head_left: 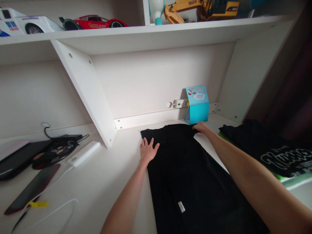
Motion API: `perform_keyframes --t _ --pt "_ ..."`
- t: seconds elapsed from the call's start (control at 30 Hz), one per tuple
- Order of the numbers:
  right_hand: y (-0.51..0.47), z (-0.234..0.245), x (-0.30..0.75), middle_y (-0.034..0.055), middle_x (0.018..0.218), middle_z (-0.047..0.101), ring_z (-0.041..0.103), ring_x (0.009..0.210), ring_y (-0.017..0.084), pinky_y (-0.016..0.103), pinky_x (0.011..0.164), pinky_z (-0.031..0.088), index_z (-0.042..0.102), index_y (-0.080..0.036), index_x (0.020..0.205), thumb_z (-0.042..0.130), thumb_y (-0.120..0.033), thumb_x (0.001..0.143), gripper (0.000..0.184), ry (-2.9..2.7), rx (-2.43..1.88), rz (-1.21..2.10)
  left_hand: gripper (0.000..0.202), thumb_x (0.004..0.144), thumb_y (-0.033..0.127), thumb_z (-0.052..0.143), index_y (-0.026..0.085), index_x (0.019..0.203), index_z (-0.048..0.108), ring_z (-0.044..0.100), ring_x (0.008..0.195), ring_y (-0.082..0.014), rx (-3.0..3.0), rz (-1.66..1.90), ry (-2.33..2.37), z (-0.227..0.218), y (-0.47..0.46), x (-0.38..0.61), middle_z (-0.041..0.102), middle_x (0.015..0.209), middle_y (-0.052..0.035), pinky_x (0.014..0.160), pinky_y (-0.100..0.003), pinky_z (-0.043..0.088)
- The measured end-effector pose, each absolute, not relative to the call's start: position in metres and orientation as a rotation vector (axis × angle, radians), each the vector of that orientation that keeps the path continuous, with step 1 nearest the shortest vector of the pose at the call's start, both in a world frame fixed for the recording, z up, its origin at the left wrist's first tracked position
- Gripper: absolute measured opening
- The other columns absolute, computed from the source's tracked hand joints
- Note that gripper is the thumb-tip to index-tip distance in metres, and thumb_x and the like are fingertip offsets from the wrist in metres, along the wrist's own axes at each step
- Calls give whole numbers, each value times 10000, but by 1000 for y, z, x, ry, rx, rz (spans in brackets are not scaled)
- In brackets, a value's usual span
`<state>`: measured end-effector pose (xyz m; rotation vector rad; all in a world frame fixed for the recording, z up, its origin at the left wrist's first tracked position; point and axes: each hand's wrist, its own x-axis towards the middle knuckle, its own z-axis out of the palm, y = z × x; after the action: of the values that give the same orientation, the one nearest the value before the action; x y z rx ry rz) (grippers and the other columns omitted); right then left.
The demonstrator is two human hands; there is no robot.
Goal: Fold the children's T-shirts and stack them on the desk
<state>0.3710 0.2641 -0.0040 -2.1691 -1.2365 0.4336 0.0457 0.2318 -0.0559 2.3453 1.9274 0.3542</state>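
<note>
A black shirt (185, 169) lies spread lengthwise on the white desk, with a small white label (181, 207) on its near part. My left hand (148, 150) rests flat on its far left edge, fingers spread. At the far right corner, my right hand (201, 127) pinches the cloth between thumb and fingers, close to the foot of a blue desk calendar (198, 112). The shirt's near end runs out of the bottom of the view.
Folded dark clothes (275, 149) are stacked at the right. A white power strip (84, 153), a phone (34, 188), cables and a black laptop (21, 159) lie left of the upright panel (83, 91). Toy vehicles, including a red car (95, 22), stand on the shelf (151, 35) above.
</note>
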Motion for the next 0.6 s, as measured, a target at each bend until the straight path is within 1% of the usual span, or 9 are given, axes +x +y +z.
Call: perform_keyframes --t 0.03,0.1,0.2,0.27,0.37,0.43,0.53,0.6 --pt "265 3 366 64 1067 566 573 898 172 353 755 492 538 -136 1094 536 -320 863 295 -1277 -2171 406 753 805 704 121 269 1397 284 123 1348 -334 2343 354 1925 -55 232 46 181 1484 -93 1054 -466 174" --pt "268 18 351 68 1024 576 563 911 181 319 768 465 541 -125 1063 578 -226 825 260 -1396 -2145 314 730 813 693 112 287 1398 275 114 1350 -333 2341 354 1921 -54 231 46 165 1489 -77 1055 -467 173" --pt "274 35 311 84 990 578 544 944 202 275 795 408 518 -137 1070 576 -63 738 345 -1598 -2032 193 661 847 642 85 319 1401 250 100 1353 -328 2351 345 1906 -53 230 47 133 1498 -36 1052 -481 176" --pt "274 39 273 101 1015 562 548 931 209 272 786 394 510 -152 1078 541 -35 718 380 -1728 -1946 159 619 873 594 72 322 1403 239 80 1357 -319 2369 343 1890 -52 229 47 135 1499 -24 1048 -491 181" --pt "268 33 212 135 1080 523 563 880 204 281 750 401 514 -154 1069 497 -33 729 361 -1903 -1829 167 592 893 544 77 299 1404 247 71 1357 -318 2384 351 1886 -53 229 46 188 1488 -28 1041 -502 192" --pt "259 27 179 136 1081 523 565 864 194 274 734 407 516 -150 1069 503 -60 745 337 -2019 -1742 209 590 897 530 93 276 1397 275 91 1352 -330 2399 354 1889 -54 229 45 226 1477 -38 1037 -508 197" --pt "240 26 159 107 1035 559 555 875 169 249 758 406 511 -150 1094 563 -171 768 331 -2178 -1591 289 569 901 509 122 264 1363 346 117 1346 -334 2428 350 1891 -56 231 45 245 1470 -37 1037 -502 200" --pt "224 32 173 91 1054 566 555 866 150 235 775 401 508 -163 1111 580 -247 780 348 -2249 -1511 329 555 903 501 127 272 1343 376 131 1346 -326 2422 346 1897 -57 232 45 247 1470 -30 1040 -496 199"
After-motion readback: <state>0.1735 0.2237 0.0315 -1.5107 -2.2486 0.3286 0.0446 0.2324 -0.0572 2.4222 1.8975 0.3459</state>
